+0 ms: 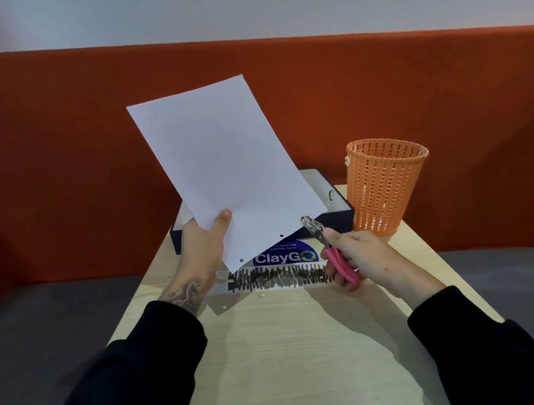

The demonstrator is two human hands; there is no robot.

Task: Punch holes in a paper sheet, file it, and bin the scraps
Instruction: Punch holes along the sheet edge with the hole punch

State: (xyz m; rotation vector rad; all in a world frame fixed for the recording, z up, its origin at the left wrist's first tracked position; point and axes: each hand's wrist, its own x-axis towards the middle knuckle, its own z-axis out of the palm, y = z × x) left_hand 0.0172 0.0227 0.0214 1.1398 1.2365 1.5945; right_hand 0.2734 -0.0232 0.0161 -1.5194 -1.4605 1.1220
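My left hand holds a white paper sheet up over the table, thumb on its lower left part. Two round holes show along the sheet's lower edge. My right hand grips a pink-handled hole punch; its metal jaws sit at the sheet's lower right corner. A dark lever-arch file lies behind the sheet, mostly hidden by it. Small white paper scraps lie on the table below the sheet. An orange mesh bin stands at the back right.
The light wooden table carries a blue "ClayGO" sticker and a scribbled-over label. An orange padded bench back runs behind the table, with a grey seat on the left.
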